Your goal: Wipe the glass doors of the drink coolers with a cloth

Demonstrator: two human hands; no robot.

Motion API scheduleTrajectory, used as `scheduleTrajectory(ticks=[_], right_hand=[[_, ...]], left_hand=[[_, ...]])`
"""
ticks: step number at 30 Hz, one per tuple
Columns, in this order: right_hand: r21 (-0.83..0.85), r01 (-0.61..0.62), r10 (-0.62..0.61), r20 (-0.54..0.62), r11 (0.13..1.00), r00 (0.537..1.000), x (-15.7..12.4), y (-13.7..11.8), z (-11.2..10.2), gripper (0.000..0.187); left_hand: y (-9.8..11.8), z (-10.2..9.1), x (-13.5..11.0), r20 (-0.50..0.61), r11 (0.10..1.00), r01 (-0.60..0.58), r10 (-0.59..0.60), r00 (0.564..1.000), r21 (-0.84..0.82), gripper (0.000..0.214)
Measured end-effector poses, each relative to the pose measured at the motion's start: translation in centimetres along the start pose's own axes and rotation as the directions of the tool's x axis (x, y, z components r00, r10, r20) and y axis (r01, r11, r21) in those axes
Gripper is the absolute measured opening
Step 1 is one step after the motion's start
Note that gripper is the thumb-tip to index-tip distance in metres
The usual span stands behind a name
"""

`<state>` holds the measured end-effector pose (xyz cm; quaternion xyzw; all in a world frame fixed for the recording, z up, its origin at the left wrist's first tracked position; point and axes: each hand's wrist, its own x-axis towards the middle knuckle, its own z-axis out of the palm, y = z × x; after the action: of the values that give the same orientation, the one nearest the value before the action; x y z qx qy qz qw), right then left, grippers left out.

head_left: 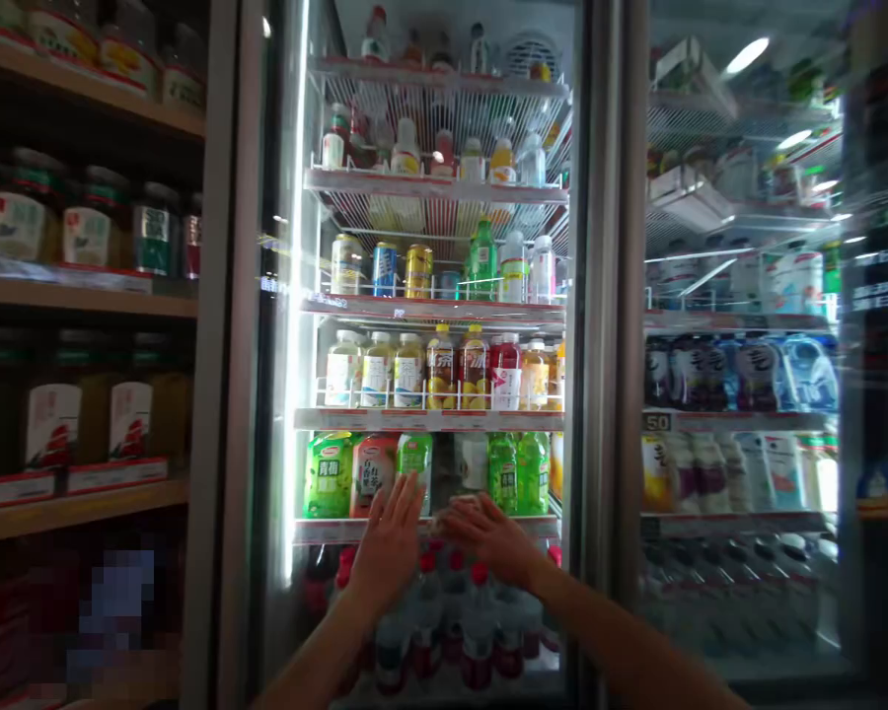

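Observation:
My left hand (394, 537) is raised in front of the bottom bottle shelf of a lit drinks fridge, fingers stretched upward, holding nothing. Its fingertips overlap a green-labelled bottle (414, 456) and the edge of a red-labelled bottle (370, 468); I cannot tell whether they touch. To its right is my right hand (492, 532), slightly blurred, with fingers extended leftward and nothing visible in them. Behind it stands a bottle with a pale label (474, 461), beside two green bottles (518, 473). A dark gap lies between the green-labelled and pale-labelled bottles.
Below the hands are several red-capped bottles (479, 621). Higher shelves hold tea bottles (442, 367), cans (418, 271) and a green bottle (482, 261). Jars (93, 222) line wooden shelves on the left. Another fridge with drinks (759, 370) stands behind reflective glass on the right.

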<state>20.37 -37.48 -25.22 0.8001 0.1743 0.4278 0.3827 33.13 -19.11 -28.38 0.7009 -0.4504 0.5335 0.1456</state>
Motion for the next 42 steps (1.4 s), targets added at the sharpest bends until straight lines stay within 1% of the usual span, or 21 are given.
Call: scheduleTrajectory(ticks=[1, 3, 5, 7, 9, 10, 12, 14, 17, 19, 21, 23, 25, 27, 31, 33, 35, 37, 38, 40, 42], right_hand=[[-0.004, -0.011, 0.011, 0.007, 1.0, 1.0, -0.4, 0.9, -0.2, 0.036], [-0.035, -0.167, 0.168, 0.019, 0.985, 0.986, -0.4, 3.6, -0.6, 0.047], [-0.079, -0.408, 0.411, 0.017, 0.909, 0.912, -0.6, 5.7, -1.0, 0.056], [-0.099, -0.498, 0.503, 0.036, 0.861, 0.863, -1.9, 5.7, -1.1, 0.06], [-0.084, -0.392, 0.398, 0.084, 0.916, 0.913, -4.2, 4.1, -1.1, 0.063], [-0.066, -0.274, 0.28, 0.099, 0.959, 0.955, -5.4, 3.3, -1.0, 0.062], [-0.064, -0.165, 0.172, 0.126, 0.984, 0.977, -7.1, 3.1, -1.1, 0.062], [-0.108, -0.256, 0.267, 0.1, 0.961, 0.959, -7.3, 5.2, -1.4, 0.063], [-0.133, -0.547, 0.539, -0.094, 0.827, 0.837, -6.3, 8.8, -2.0, 0.063], [-0.105, -0.624, 0.603, -0.175, 0.774, 0.778, -6.6, 8.6, -1.9, 0.065], [-0.092, -0.61, 0.594, -0.152, 0.787, 0.79, -8.1, 6.0, -1.6, 0.07], [-0.075, -0.538, 0.534, -0.07, 0.839, 0.843, -9.8, 3.3, -1.2, 0.075], [-0.047, -0.469, 0.47, 0.005, 0.882, 0.883, -10.2, 2.5, -1.0, 0.076], [-0.023, -0.463, 0.463, 0.013, 0.886, 0.886, -8.8, 3.9, -1.0, 0.073], [0.016, -0.578, 0.576, -0.089, 0.816, 0.812, -4.5, 6.2, -0.5, 0.061], [0.044, -0.503, 0.505, -0.057, 0.863, 0.861, -3.9, 4.2, 0.0, 0.059], [0.08, -0.29, 0.287, 0.046, 0.954, 0.957, -4.3, 1.5, 0.5, 0.06], [0.11, -0.123, 0.108, 0.132, 0.986, 0.985, -4.1, 0.1, 0.9, 0.059], [0.111, -0.105, 0.089, 0.142, 0.988, 0.986, -3.5, 0.2, 1.0, 0.058], [0.081, -0.229, 0.223, 0.079, 0.97, 0.972, -1.3, 1.5, 1.2, 0.055], [0.059, -0.425, 0.427, -0.042, 0.903, 0.903, 1.3, 2.5, 1.4, 0.053]], left_hand=[[0.3, 0.0, 0.1, 0.006, 1.0, -0.006, 0.006, 1.0, -0.008, 0.054], [0.8, 0.1, 0.6, 0.015, 1.0, -0.004, 0.004, 1.0, -0.025, 0.053], [1.4, 0.2, 1.1, 0.021, 0.999, 0.003, -0.003, 1.0, -0.04, 0.054], [2.3, 0.1, 1.3, 0.022, 0.999, -0.008, 0.009, 1.0, -0.046, 0.054], [3.2, 0.1, 1.3, 0.02, 0.998, -0.04, 0.041, 0.999, -0.052, 0.056], [3.5, 0.0, 1.3, 0.018, 0.997, -0.059, 0.06, 0.998, -0.059, 0.056], [4.1, 0.1, 1.5, 0.012, 0.993, -0.087, 0.088, 0.996, -0.08, 0.056], [4.6, 0.2, 2.1, 0.011, 0.991, -0.09, 0.092, 0.996, -0.1, 0.056], [5.6, 0.4, 3.2, 0.014, 0.991, -0.068, 0.07, 0.997, -0.116, 0.056], [6.4, 0.5, 3.4, 0.007, 0.99, -0.071, 0.073, 0.997, -0.121, 0.056], [7.1, 0.5, 3.0, -0.008, 0.988, -0.1, 0.1, 0.995, -0.117, 0.059], [7.2, 0.6, 2.4, -0.021, 0.984, -0.137, 0.135, 0.991, -0.115, 0.061], [6.8, 0.8, 2.0, -0.024, 0.983, -0.138, 0.137, 0.99, -0.117, 0.06], [5.9, 1.0, 1.8, -0.002, 0.988, -0.094, 0.095, 0.996, -0.119, 0.057], [4.2, 1.1, 1.2, 0.081, 0.996, 0.02, -0.013, 0.997, -0.086, 0.056], [3.6, 1.1, 0.4, 0.1, 0.997, 0.034, -0.027, 0.995, -0.066, 0.056], [3.0, 1.1, -0.5, 0.11, 0.998, 0.035, -0.029, 0.994, -0.05, 0.055], [2.2, 1.1, -1.4, 0.111, 0.999, 0.039, -0.035, 0.993, -0.037, 0.054], [1.7, 1.1, -1.7, 0.109, 0.999, 0.046, -0.043, 0.993, -0.029, 0.054], [0.7, 1.1, -2.4, 0.108, 0.998, 0.07, -0.069, 0.992, -0.006, 0.054], [-0.2, 1.0, -3.0, 0.123, 0.994, 0.108, -0.111, 0.986, 0.025, 0.055]])
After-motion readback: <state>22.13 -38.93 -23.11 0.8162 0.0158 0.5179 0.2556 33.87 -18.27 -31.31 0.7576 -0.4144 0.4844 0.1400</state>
